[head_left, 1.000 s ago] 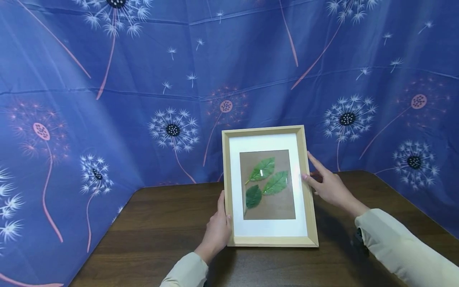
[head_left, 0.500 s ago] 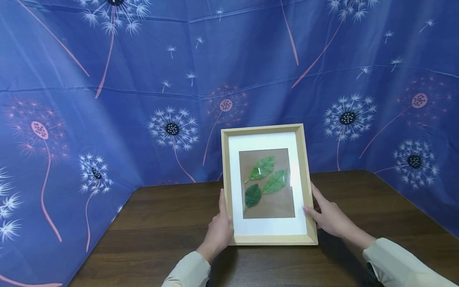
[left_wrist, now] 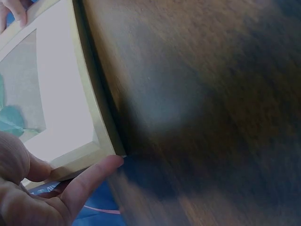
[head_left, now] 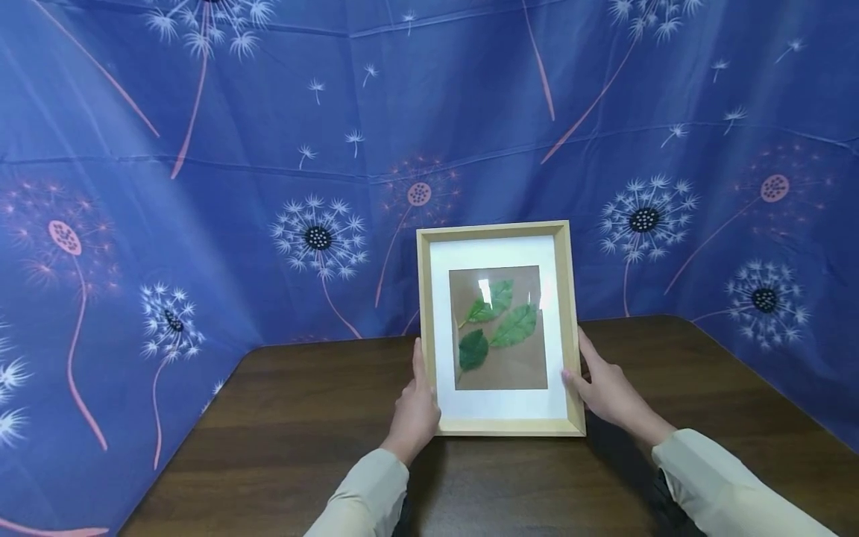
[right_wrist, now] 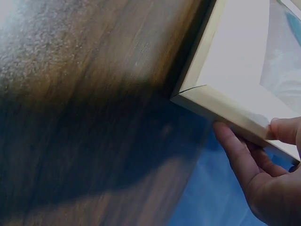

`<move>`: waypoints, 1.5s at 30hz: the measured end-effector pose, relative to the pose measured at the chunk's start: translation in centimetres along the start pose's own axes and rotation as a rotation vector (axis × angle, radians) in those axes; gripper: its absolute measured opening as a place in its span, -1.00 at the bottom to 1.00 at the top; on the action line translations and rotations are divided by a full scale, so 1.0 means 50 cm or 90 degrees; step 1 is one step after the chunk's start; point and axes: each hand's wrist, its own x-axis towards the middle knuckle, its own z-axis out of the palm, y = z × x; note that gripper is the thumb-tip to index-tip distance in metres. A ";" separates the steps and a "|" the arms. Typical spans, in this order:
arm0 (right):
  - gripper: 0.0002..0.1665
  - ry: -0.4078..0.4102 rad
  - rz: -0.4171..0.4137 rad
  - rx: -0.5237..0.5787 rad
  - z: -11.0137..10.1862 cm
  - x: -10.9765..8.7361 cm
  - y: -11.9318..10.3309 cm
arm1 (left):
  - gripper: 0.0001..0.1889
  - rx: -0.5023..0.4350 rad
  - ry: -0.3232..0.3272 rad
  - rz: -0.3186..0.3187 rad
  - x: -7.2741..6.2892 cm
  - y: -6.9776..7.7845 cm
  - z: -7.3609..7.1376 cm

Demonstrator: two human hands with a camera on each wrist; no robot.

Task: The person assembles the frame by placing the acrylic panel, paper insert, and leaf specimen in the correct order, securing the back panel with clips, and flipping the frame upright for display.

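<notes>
A light wooden picture frame [head_left: 499, 426] stands nearly upright in the head view, with a white mat around several green leaves [head_left: 515, 326] on a brown backing. My left hand [head_left: 414, 410] grips its left side low down. In the left wrist view that thumb [left_wrist: 37, 168] lies on the front of the border and a finger [left_wrist: 96, 178] reaches along the outer side to the corner. On the opposite side my right hand [head_left: 609, 389] holds the border, its thumb [right_wrist: 285, 130] in front and other fingers at the outer edge. Whether the bottom edge touches the table is unclear.
Under the frame spreads a dark brown wooden table [head_left: 302, 418]. Behind it and at both sides hangs a blue cloth [head_left: 483, 149] printed with dandelions, close to the table's back edge. Light reflects on the frame's glass.
My right hand has slid down the frame's right side from higher up. The frame now sits slightly higher in view and its tilt has changed. My left hand keeps its hold.
</notes>
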 end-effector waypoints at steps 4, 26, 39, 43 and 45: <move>0.06 0.028 -0.013 -0.033 0.000 0.007 0.006 | -0.06 0.000 0.013 -0.004 0.007 -0.001 0.009; 0.03 0.041 0.016 -0.058 0.028 0.055 -0.003 | -0.13 0.001 0.033 -0.032 0.021 -0.020 0.001; 0.03 0.075 0.008 -0.081 0.030 0.053 0.010 | -0.12 -0.012 0.023 -0.040 0.030 -0.013 0.011; 0.03 0.085 -0.001 -0.071 0.033 0.058 0.011 | -0.12 -0.017 0.030 -0.044 0.036 -0.017 0.012; 0.02 0.086 -0.006 -0.066 0.035 0.062 0.011 | -0.12 -0.019 0.034 -0.048 0.037 -0.020 0.012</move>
